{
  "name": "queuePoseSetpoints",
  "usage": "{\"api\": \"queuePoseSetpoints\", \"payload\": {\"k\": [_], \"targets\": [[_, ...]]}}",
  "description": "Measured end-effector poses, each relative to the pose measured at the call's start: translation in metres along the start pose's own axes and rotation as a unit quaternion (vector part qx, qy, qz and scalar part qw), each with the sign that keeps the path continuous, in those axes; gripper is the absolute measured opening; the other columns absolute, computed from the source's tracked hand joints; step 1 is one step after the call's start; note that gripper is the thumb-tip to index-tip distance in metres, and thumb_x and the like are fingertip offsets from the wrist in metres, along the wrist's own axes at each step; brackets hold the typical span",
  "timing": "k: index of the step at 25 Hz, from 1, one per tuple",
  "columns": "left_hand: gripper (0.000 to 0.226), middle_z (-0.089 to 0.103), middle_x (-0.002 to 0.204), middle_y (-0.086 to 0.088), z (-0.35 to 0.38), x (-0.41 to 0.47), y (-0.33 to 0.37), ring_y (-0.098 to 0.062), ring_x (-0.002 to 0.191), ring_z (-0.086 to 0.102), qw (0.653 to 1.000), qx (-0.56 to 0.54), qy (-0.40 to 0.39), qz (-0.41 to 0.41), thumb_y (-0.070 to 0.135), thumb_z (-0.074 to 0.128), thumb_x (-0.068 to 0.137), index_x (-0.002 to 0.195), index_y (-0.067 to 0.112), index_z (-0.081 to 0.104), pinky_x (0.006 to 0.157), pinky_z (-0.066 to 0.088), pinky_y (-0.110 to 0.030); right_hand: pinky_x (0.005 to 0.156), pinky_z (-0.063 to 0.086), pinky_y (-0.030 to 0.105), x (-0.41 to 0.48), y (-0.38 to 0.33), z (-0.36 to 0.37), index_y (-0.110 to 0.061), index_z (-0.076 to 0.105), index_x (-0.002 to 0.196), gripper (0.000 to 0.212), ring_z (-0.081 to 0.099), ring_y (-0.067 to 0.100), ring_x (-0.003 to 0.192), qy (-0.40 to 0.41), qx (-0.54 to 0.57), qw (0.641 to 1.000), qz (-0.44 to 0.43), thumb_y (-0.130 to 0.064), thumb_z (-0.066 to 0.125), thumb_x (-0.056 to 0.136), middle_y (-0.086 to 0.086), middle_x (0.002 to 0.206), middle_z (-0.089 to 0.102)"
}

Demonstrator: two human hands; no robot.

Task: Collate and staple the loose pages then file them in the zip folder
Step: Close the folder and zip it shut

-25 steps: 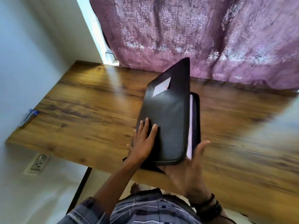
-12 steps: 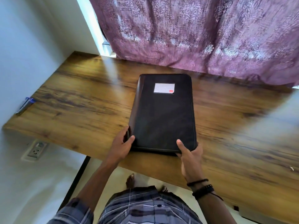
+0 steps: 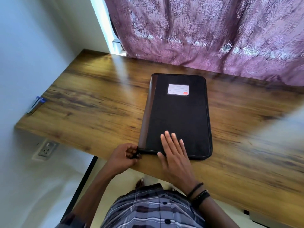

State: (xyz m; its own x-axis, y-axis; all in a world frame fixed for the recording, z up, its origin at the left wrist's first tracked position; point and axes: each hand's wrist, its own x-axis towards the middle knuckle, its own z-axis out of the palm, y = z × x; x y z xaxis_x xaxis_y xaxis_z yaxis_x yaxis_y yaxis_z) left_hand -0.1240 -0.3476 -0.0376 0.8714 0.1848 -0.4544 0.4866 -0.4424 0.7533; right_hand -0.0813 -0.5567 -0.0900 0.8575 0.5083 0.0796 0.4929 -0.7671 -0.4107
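1. Nearest, at the folder's near left corner: left hand (image 3: 122,156), fingers curled, pinching the metal zip pull (image 3: 139,155).
2. Beside it: right hand (image 3: 174,153), fingers straight and slightly spread, pressing flat on the near end of the zip folder (image 3: 179,116).
3. Zip folder: black, closed, flat on the wooden table (image 3: 98,104), near short edge close to the table's near edge; brown strip down the left side.
4. Toward its far end: white lined label (image 3: 178,89) with a red mark.
5. Bare wood left and right of the folder; slim blue-tipped item (image 3: 37,103) at the left edge by the wall.
6. Farthest: purple curtain (image 3: 205,30) along the table's far edge, just beyond the folder.
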Motion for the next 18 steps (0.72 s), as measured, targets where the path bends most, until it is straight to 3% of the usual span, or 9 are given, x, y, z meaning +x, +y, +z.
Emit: {"api": "queuePoseSetpoints", "payload": {"k": [3, 5, 7, 9, 11, 13, 15, 18], "targets": [[0.034, 0.072, 0.089, -0.007, -0.003, 0.007, -0.009, -0.018, 0.084, 0.069, 1.000, 0.003, 0.001, -0.007, -0.008, 0.075, 0.074, 0.089, 0.021, 0.066, 0.072, 0.054, -0.019, 0.121, 0.007, 0.041, 0.008, 0.001, 0.009, -0.021, 0.019, 0.156, 0.064, 0.013, 0.017, 0.152, -0.009, -0.081, 0.997, -0.008, -0.055, 0.022, 0.102, -0.002, 0.163, 0.011], [0.027, 0.073, 0.089, -0.007, -0.003, 0.010, -0.016, -0.019, 0.084, 0.069, 1.000, -0.005, -0.004, -0.006, -0.004, 0.076, 0.075, 0.088, 0.019, 0.068, 0.073, 0.054, -0.022, 0.122, 0.005, 0.039, 0.009, 0.013, 0.003, -0.021, 0.018, 0.157, 0.070, 0.010, 0.016, 0.152, 0.013, -0.071, 0.996, 0.058, -0.062, 0.019, 0.100, -0.002, 0.164, 0.010], [0.021, 0.072, 0.087, -0.008, -0.004, 0.010, -0.020, -0.014, 0.078, 0.066, 1.000, -0.013, 0.001, -0.004, -0.001, 0.076, 0.077, 0.091, 0.013, 0.070, 0.068, 0.052, -0.016, 0.124, 0.006, 0.039, 0.011, 0.016, -0.010, -0.018, 0.020, 0.156, 0.072, 0.011, 0.017, 0.152, 0.018, -0.042, 0.991, 0.123, -0.061, 0.026, 0.099, 0.001, 0.164, 0.015], [0.015, 0.072, 0.085, -0.007, -0.006, 0.013, -0.024, -0.008, 0.072, 0.063, 1.000, -0.016, -0.003, 0.009, 0.002, 0.077, 0.078, 0.091, 0.008, 0.071, 0.064, 0.050, -0.013, 0.120, 0.025, 0.041, 0.011, 0.003, -0.023, -0.013, 0.035, 0.150, 0.066, 0.031, 0.021, 0.145, 0.035, 0.027, 0.990, 0.132, -0.051, 0.048, 0.097, 0.007, 0.155, 0.038], [0.012, 0.072, 0.080, -0.006, -0.008, 0.016, -0.025, -0.005, 0.068, 0.062, 1.000, -0.016, -0.010, 0.022, 0.005, 0.078, 0.077, 0.088, 0.005, 0.072, 0.061, 0.049, -0.013, 0.097, 0.051, 0.036, 0.010, -0.020, -0.029, -0.014, 0.059, 0.127, 0.040, 0.058, 0.017, 0.113, 0.059, 0.077, 0.993, 0.064, -0.035, 0.064, 0.093, 0.003, 0.120, 0.065], [0.013, 0.073, 0.077, -0.007, -0.010, 0.018, -0.027, -0.003, 0.065, 0.063, 0.999, -0.030, -0.024, 0.024, 0.009, 0.081, 0.076, 0.085, 0.004, 0.073, 0.060, 0.049, -0.015, 0.079, 0.051, 0.027, 0.010, -0.048, -0.032, -0.022, 0.065, 0.110, 0.020, 0.061, 0.011, 0.090, -0.046, 0.109, 0.993, 0.028, -0.033, 0.064, 0.093, -0.005, 0.100, 0.068], [0.013, 0.075, 0.081, -0.010, -0.015, 0.020, -0.029, -0.007, 0.068, 0.065, 0.998, -0.040, -0.049, 0.023, 0.010, 0.080, 0.077, 0.087, 0.005, 0.075, 0.063, 0.051, -0.020, 0.083, 0.047, 0.028, 0.015, -0.065, -0.022, -0.024, 0.062, 0.117, 0.025, 0.061, 0.014, 0.099, -0.175, 0.116, 0.977, 0.050, -0.036, 0.058, 0.095, -0.005, 0.108, 0.067], [0.013, 0.075, 0.088, -0.008, -0.023, 0.022, -0.032, -0.013, 0.080, 0.069, 0.994, -0.048, -0.095, 0.032, 0.008, 0.075, 0.081, 0.093, 0.009, 0.076, 0.072, 0.054, -0.025, 0.078, 0.050, 0.029, 0.022, -0.074, -0.006, -0.023, 0.065, 0.107, 0.021, 0.062, 0.013, 0.093, -0.181, 0.119, 0.972, 0.092, -0.038, 0.055, 0.096, -0.005, 0.101, 0.068]]}}
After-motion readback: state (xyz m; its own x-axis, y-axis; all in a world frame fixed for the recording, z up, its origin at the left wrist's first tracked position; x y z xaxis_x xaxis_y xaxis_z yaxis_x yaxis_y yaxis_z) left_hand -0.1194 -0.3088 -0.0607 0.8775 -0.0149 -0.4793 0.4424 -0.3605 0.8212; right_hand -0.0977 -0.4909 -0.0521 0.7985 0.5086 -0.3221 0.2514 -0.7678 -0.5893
